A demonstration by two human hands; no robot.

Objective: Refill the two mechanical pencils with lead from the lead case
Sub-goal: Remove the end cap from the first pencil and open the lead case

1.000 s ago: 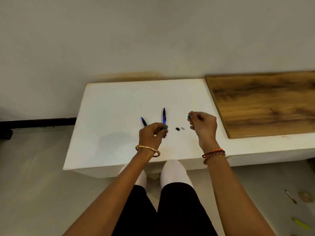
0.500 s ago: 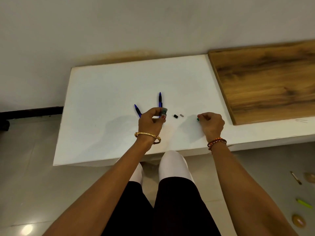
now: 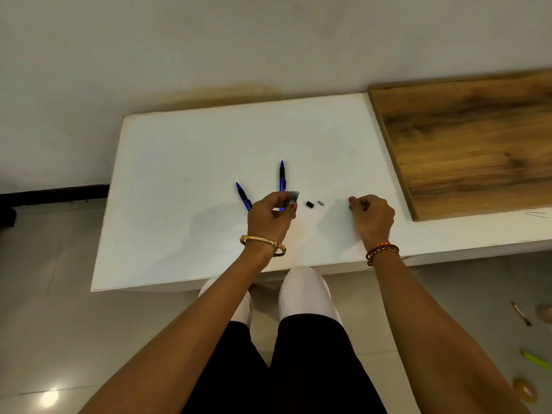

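Two blue mechanical pencils lie on the white table (image 3: 185,186): one (image 3: 243,195) angled to the left, the other (image 3: 282,177) pointing away from me, both partly hidden behind my left hand (image 3: 270,215). That hand is raised a little and pinches a small translucent lead case (image 3: 293,197). A black cap (image 3: 309,204) and a small grey piece (image 3: 320,202) rest just right of it. My right hand (image 3: 372,218) sits on the table with fingers closed on a small green cap (image 3: 349,206), mostly hidden.
A wooden board (image 3: 466,144) lies on the table's right part, close to my right hand. The wall runs behind the table. On the floor at the right are a brush (image 3: 520,313), a yellow-green pen (image 3: 536,360) and a round object (image 3: 525,389).
My right hand came down from in front of me to the table surface, farther right, still holding the green cap. My left hand stayed over the pencils with the case.
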